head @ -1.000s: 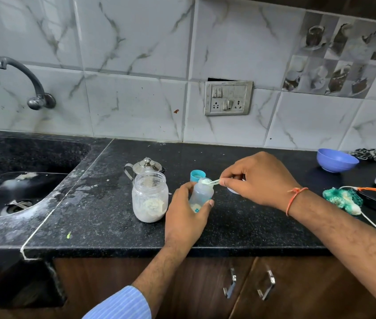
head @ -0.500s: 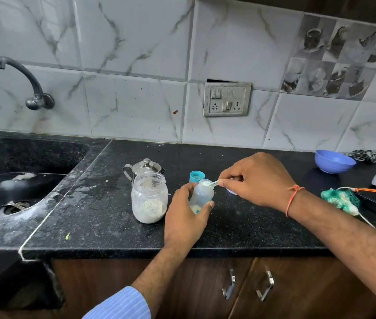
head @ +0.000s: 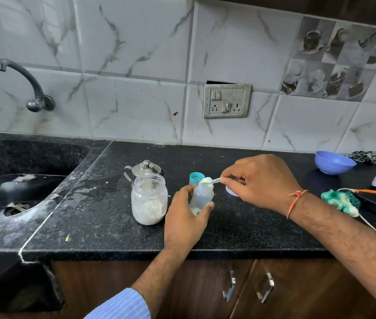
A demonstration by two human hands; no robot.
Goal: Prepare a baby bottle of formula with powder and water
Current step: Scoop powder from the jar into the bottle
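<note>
Your counter [head: 113, 226] is black speckled stone, with the sink [head: 21, 180] at its left end and a tap [head: 26, 84] on the tiled wall above it. Near the middle stands the jar [head: 149, 200], clear plastic, lid off, with pale powder heaped in its bottom; a small steel pot [head: 146, 169] sits just behind it. Just right of the jar your left hand [head: 186, 217] wraps the bottle [head: 202, 195] from the near side, thumb on the right of the body and fingers curled round the left, so the bottle stands upright on the counter inside your grip. The bottle is small, translucent and uncapped, with a little white powder at its base. Your right hand [head: 260, 180] hovers just right of the bottle's mouth, fingertips pinching the handle of the scoop [head: 207, 180], the other fingers folded in. The scoop's bowl, heaped with white powder, sits right at the rim of the open mouth. A blue cap [head: 196, 177] lies just behind the bottle, and a pale lid [head: 232, 192] shows under your right hand. Far right are a blue bowl [head: 334, 162] and a green scrubber [head: 340, 201].
</note>
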